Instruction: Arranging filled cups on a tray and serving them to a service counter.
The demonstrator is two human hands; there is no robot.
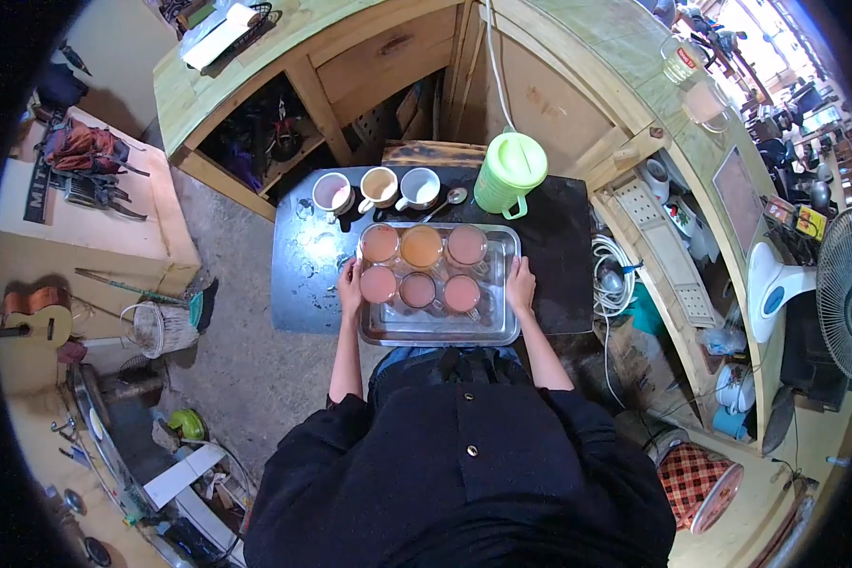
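My left hand (351, 287) grips the left rim of a rectangular metal tray (495, 316), and my right hand (520, 285) grips its right rim. Two rows of clear cups with handles stand in the tray, several in all. Most hold a pinkish drink, such as the front-left cup (378, 285); the back-middle cup (421, 246) looks more orange. The tray is over the near part of a dark table (305, 298); whether it touches the top I cannot tell. Behind it are three mugs (378, 188), a metal spoon (456, 196) and a lidded green pitcher (511, 174).
A wooden counter (234, 121) curves around the table's far and right sides. On it are two clear pitchers (706, 105) and an electric fan (767, 298). Coiled white cable (613, 277) hangs at right. A basket (157, 329) and broom (197, 309) stand on the left floor.
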